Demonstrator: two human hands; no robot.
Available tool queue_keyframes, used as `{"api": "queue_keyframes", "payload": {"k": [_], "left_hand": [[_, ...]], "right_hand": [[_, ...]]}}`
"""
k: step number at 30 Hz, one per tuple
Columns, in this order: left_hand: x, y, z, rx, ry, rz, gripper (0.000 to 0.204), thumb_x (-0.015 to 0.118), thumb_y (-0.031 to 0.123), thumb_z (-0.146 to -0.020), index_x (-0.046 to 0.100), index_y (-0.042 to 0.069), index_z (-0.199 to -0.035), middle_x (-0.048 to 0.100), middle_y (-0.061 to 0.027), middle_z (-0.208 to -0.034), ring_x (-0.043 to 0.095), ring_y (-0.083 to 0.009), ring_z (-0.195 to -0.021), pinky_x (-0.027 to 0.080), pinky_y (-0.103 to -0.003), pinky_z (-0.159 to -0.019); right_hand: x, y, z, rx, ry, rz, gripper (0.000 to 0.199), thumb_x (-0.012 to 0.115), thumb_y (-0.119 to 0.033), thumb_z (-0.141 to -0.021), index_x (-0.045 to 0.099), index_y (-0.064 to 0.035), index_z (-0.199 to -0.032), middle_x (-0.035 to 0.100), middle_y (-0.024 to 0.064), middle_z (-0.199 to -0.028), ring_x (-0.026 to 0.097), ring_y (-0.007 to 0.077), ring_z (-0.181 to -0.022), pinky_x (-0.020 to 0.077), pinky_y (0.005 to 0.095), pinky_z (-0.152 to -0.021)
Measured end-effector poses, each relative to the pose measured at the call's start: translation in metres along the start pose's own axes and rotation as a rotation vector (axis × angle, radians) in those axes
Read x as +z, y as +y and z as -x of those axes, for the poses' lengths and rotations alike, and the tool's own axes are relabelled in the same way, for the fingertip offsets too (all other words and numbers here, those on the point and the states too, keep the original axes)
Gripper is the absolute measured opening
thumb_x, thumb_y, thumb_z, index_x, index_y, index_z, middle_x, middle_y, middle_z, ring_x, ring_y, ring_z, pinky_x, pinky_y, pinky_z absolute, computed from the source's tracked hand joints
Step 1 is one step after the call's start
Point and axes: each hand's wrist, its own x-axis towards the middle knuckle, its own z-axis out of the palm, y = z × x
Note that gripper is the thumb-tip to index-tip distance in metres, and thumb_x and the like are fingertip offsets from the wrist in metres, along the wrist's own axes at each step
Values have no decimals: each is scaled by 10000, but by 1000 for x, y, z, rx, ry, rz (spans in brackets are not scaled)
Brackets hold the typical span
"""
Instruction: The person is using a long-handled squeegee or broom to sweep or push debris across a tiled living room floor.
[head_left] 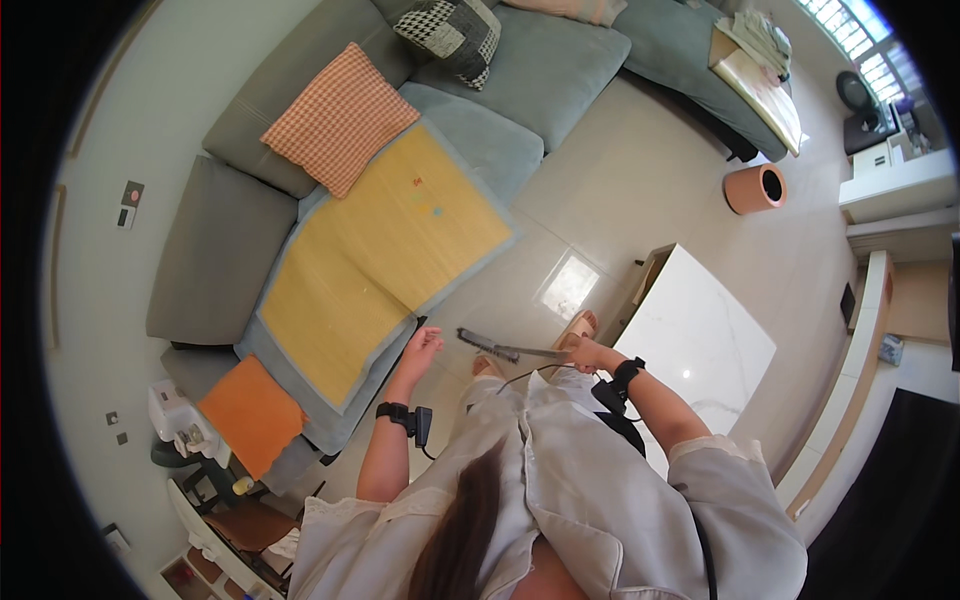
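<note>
I see the mat point(385, 265) lying on the sofa point(215, 250) at my left, the table point(700, 345) at my right, the brush point(500, 348) between them.

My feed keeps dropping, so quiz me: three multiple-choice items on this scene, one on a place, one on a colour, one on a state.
1. Where does the yellow mat lie?
A. on the sofa seat
B. on the white table
C. on the floor

2. What colour is the round bin?
A. blue
B. terracotta pink
C. black

3. What is the left hand doing?
A. gripping the brush
B. open and empty
C. holding a cushion

Answers: 1 A, the mat covers the grey sofa seat. 2 B, the bin on the floor is pinkish. 3 B, its fingers are spread with nothing in them, while the right hand holds the brush.
</note>
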Motion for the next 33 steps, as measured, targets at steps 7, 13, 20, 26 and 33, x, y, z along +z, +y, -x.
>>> {"api": "queue_keyframes", "payload": {"k": [7,13,20,26,33], "left_hand": [[-19,-22,27,-14,10,35,220,411,144,-787,443,96,-1000,518,-21,-863,500,-102,-784,373,-220,-644],[-35,-39,47,5,35,52,204,422,121,-785,448,56,-976,516,-39,-828,502,-115,-756,387,-233,-662],[-45,-43,68,28,45,12,190,431,98,-782,453,23,-956,506,-48,-783,504,-128,-740,398,-246,-690],[-61,-66,83,27,33,32,194,418,94,-783,457,25,-960,508,-53,-806,506,-129,-750,397,-245,-693],[-76,-85,89,-7,0,44,199,417,89,-779,458,26,-964,515,-66,-796,517,-142,-745,401,-246,-693]], "right_hand": [[-89,-66,3,668,121,-521,223,495,-142,-639,532,10,-797,540,157,-638,541,241,-519,423,322,-424],[-66,-59,-28,958,196,-509,319,427,-115,-689,445,23,-976,550,183,-726,559,263,-577,440,330,-470],[-12,-55,-56,1065,330,-502,285,453,-108,-655,521,9,-906,552,219,-794,550,318,-733,447,345,-595],[26,-82,-68,858,-107,-239,228,472,-146,-730,516,17,-884,550,129,-871,542,247,-788,435,313,-670],[50,-122,-74,886,-205,-363,295,462,-219,-697,499,1,-889,561,142,-747,555,227,-669,435,316,-576]]}}
